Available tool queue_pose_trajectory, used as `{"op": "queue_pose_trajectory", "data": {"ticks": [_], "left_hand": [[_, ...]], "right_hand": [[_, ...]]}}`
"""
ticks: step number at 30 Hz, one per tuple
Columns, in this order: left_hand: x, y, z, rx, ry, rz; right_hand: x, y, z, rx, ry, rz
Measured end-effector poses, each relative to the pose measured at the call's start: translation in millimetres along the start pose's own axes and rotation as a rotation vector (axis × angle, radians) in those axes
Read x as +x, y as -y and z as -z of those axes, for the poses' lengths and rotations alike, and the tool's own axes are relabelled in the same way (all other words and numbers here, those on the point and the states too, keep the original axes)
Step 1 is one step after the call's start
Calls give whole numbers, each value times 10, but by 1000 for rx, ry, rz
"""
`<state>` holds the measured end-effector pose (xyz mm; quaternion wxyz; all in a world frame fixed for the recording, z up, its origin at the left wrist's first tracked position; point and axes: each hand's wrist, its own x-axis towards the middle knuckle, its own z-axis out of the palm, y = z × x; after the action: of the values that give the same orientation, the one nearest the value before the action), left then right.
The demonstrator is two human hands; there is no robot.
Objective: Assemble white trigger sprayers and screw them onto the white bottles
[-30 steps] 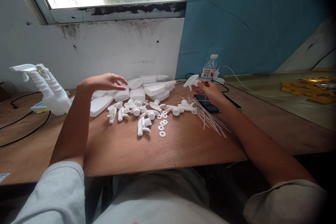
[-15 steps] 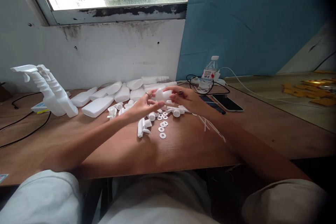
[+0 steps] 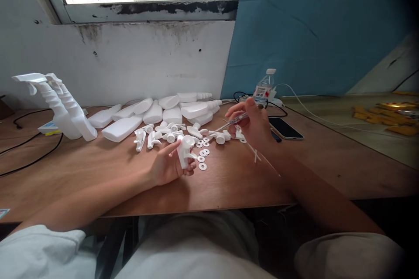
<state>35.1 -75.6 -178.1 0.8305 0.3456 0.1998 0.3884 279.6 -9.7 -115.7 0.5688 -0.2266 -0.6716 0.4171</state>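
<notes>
My left hand (image 3: pixel 166 166) rests low on the wooden table (image 3: pixel 98 174) and grips a white spray trigger head (image 3: pixel 184 150) held upright. My right hand (image 3: pixel 252 124) hovers above the table to the right, pinching a thin clear dip tube (image 3: pixel 227 125) that points left and down toward the trigger head. Several more white trigger heads (image 3: pixel 157 135) and small white washers (image 3: pixel 203 159) lie between and behind the hands. A loose bunch of clear tubes (image 3: pixel 258 154) lies under my right wrist.
White bottles (image 3: pixel 153 113) lie in a row at the back, and assembled spray bottles (image 3: pixel 62 104) lean at the left. A water bottle (image 3: pixel 264 87), a phone (image 3: pixel 284 127), a white cable (image 3: pixel 310 111) and black cables (image 3: pixel 29 157) are on the table.
My hands, together over the parts half a second ago, have separated. The left dropped to the table holding a trigger head; the right lifted to the right with a clear tube.
</notes>
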Motion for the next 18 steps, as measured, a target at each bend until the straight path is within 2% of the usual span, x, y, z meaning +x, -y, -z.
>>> {"op": "queue_pose_trajectory", "data": {"ticks": [4,7,10,13,16,18], "left_hand": [[30,21,75,-45,45,7],[39,25,117,-14,27,39],[40,26,128,29,-10,56],[46,33,115,63,-46,97],[56,45,86,88,-90,151],[58,56,64,98,-134,156]], "right_hand": [[-79,-81,-17,127,148,-45],[-186,-89,-112,79,218,-49],[-284,-61,-200,-29,255,27],[-350,-77,-245,-228,294,235],[-390,-140,-263,-452,376,626],[-411,-168,-272,-554,402,786]]}}
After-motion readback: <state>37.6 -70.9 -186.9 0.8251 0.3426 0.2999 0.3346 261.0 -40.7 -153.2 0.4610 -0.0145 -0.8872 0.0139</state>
